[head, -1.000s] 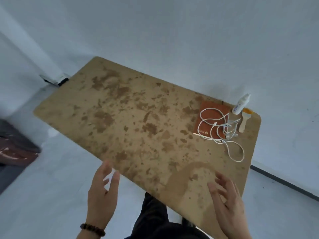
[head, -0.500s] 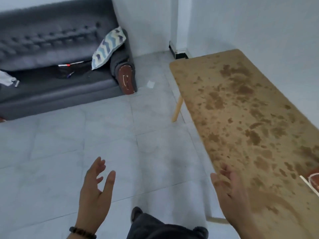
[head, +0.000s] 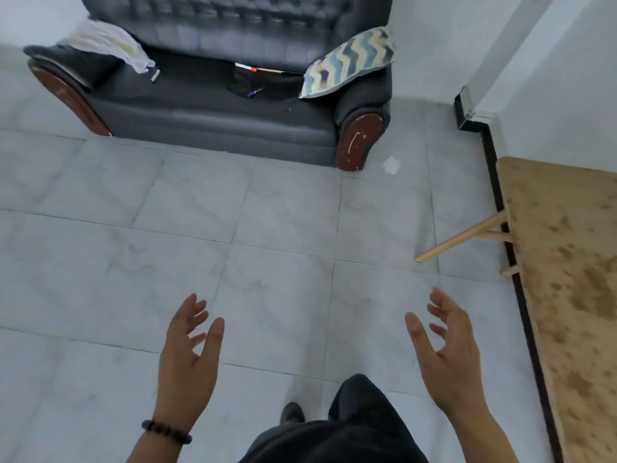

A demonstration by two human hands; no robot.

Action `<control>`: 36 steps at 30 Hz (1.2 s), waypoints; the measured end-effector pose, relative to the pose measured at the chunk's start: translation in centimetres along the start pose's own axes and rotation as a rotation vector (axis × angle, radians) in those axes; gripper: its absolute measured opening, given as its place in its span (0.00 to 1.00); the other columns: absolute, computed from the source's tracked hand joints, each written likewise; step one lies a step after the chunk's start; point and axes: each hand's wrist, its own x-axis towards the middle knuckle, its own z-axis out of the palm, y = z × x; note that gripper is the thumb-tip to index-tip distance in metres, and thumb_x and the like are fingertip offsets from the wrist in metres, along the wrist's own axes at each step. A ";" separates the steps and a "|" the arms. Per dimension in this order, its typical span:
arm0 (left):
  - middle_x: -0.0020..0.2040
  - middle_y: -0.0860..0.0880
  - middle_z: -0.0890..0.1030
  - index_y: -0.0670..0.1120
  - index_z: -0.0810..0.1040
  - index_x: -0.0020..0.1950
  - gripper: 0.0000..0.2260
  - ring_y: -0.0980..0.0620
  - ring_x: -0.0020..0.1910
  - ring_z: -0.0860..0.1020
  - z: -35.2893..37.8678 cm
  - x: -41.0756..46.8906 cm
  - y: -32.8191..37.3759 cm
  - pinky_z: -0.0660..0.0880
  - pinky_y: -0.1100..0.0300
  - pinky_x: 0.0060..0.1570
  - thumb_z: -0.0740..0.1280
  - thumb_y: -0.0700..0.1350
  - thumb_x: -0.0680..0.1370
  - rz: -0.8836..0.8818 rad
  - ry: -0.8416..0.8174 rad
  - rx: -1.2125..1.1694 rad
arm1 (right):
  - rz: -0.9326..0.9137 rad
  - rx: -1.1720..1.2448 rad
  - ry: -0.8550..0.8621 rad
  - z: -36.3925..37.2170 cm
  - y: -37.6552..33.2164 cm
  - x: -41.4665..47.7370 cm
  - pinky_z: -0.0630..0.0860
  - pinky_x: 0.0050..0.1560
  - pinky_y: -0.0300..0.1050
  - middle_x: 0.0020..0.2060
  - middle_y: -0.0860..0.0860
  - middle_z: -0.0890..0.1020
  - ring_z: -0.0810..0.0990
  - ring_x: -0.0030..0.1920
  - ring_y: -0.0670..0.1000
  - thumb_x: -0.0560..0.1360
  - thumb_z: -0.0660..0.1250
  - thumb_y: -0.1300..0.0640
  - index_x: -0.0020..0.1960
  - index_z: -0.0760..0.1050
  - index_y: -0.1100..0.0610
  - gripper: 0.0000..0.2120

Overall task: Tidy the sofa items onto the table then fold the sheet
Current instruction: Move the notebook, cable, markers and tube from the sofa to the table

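A dark grey sofa [head: 213,105] stands across the tiled floor ahead of me. A crumpled white sheet [head: 107,45] drapes over its left armrest. On the seat lie a thin white stick with a red band [head: 263,69], a dark item with a small blue-tipped piece [head: 248,86] and a small silver object [head: 156,75]. A zigzag-patterned pillow [head: 347,63] leans on the right armrest. The mottled wooden table [head: 567,262] is at the right edge. My left hand [head: 188,359] and my right hand [head: 447,352] hover low in front of me, both empty with fingers apart.
A scrap of white paper [head: 391,164] lies on the floor by the sofa's right armrest. The table's slanted wooden leg [head: 464,240] juts out over the tiles. A white wall with a black skirting [head: 494,168] runs behind the table. My dark trouser leg [head: 350,429] is below.
My view has swung left from the table to face the sofa, which is now centred and closer. Both hands stay empty and spread in front of me.
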 end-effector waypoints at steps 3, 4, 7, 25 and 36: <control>0.64 0.55 0.75 0.51 0.65 0.72 0.24 0.62 0.59 0.74 0.5 5.3 -0.2 0.71 0.62 0.54 0.64 0.51 0.77 -0.008 0.006 0.021 | 0.006 -0.014 -0.008 3.3 -1.9 4.2 0.73 0.58 0.43 0.65 0.43 0.71 0.74 0.60 0.45 0.73 0.63 0.38 0.71 0.63 0.44 0.28; 0.64 0.55 0.75 0.51 0.65 0.73 0.24 0.61 0.60 0.74 1.0 7.3 -0.2 0.71 0.62 0.54 0.65 0.50 0.77 -0.013 0.003 0.026 | 0.004 -0.015 -0.011 4.6 -2.2 5.8 0.73 0.58 0.43 0.65 0.43 0.71 0.74 0.60 0.45 0.73 0.63 0.38 0.71 0.63 0.43 0.28; 0.65 0.56 0.74 0.50 0.64 0.74 0.25 0.63 0.59 0.74 2.9 14.3 0.2 0.70 0.66 0.53 0.65 0.49 0.78 -0.019 -0.031 0.071 | 0.019 -0.014 -0.023 8.7 -3.2 11.7 0.74 0.60 0.45 0.66 0.45 0.71 0.74 0.61 0.45 0.73 0.62 0.37 0.71 0.63 0.45 0.29; 0.65 0.57 0.73 0.52 0.62 0.73 0.29 0.57 0.60 0.74 2.8 58.7 8.7 0.70 0.63 0.52 0.62 0.57 0.74 -0.119 0.202 0.043 | -0.127 -0.038 -0.238 30.6 -24.1 55.7 0.72 0.60 0.40 0.65 0.38 0.68 0.72 0.62 0.42 0.75 0.63 0.39 0.72 0.62 0.44 0.28; 0.67 0.53 0.73 0.49 0.63 0.74 0.24 0.58 0.60 0.74 -1.3 93.9 11.6 0.70 0.65 0.53 0.65 0.47 0.79 -0.075 0.111 0.089 | -0.034 -0.011 -0.111 44.4 -37.7 77.9 0.71 0.57 0.40 0.62 0.39 0.69 0.72 0.60 0.42 0.74 0.63 0.38 0.72 0.63 0.46 0.29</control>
